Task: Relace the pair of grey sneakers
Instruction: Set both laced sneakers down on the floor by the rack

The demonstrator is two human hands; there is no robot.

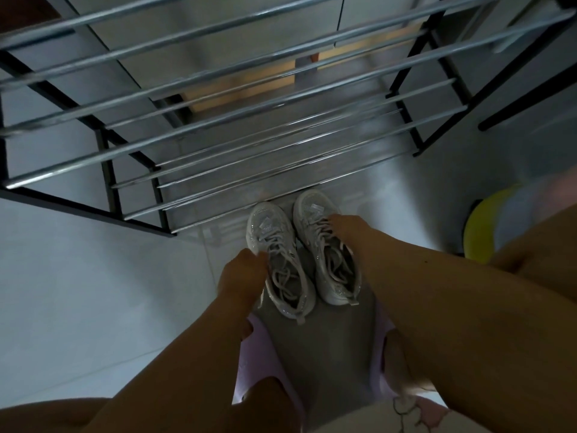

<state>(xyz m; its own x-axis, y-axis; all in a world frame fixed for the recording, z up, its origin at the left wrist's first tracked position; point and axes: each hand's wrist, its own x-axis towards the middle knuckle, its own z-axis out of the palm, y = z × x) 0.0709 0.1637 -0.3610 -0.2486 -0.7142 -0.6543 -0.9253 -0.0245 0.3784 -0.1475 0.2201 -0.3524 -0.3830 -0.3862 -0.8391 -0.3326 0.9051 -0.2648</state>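
Two grey sneakers with pale laces stand side by side on the floor, toes pointing away from me. The left sneaker [279,260] has my left hand [242,273] closed on its left side, near the laces. My right hand [349,228] rests on the right edge of the right sneaker [326,245], fingers curled onto its laces and tongue. The laces look threaded and loose in both shoes. The fingertips of both hands are hidden against the shoes.
A shoe rack of metal bars on a black frame [218,145] stands just beyond the sneakers' toes. A yellow round object [480,232] sits at the right. My feet in lilac slippers [249,360] are below the sneakers on the pale tiled floor.
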